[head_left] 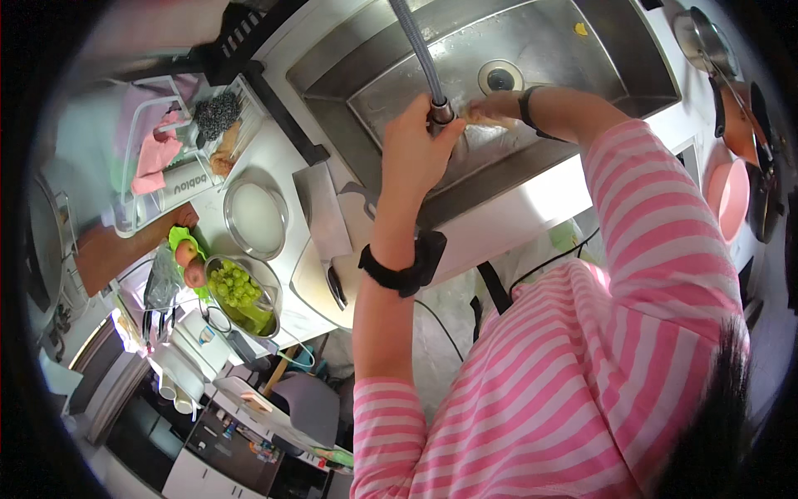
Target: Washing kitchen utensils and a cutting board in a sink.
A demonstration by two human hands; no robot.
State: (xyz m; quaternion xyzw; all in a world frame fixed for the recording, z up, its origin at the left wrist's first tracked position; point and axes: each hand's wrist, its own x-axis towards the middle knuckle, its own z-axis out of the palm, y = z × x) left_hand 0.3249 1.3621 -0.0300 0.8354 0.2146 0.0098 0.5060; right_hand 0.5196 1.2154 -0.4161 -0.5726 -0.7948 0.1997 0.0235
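My left hand grips the metal spray head of a pull-down faucet, whose grey hose rises above it. The head points down into a stainless steel sink. Close beside it, my right hand is low in the sink, near the round drain. Something pale yellowish shows at its fingers, too blurred to name; whether the hand holds it is unclear. A small yellow scrap lies on the sink floor, farther off.
Left of the sink, a cleaver lies on a cutting board. Nearby stand a bowl of whitish liquid, a metal bowl of green grapes and two apples. A dish rack is beyond. Pans and a pink bowl are at right.
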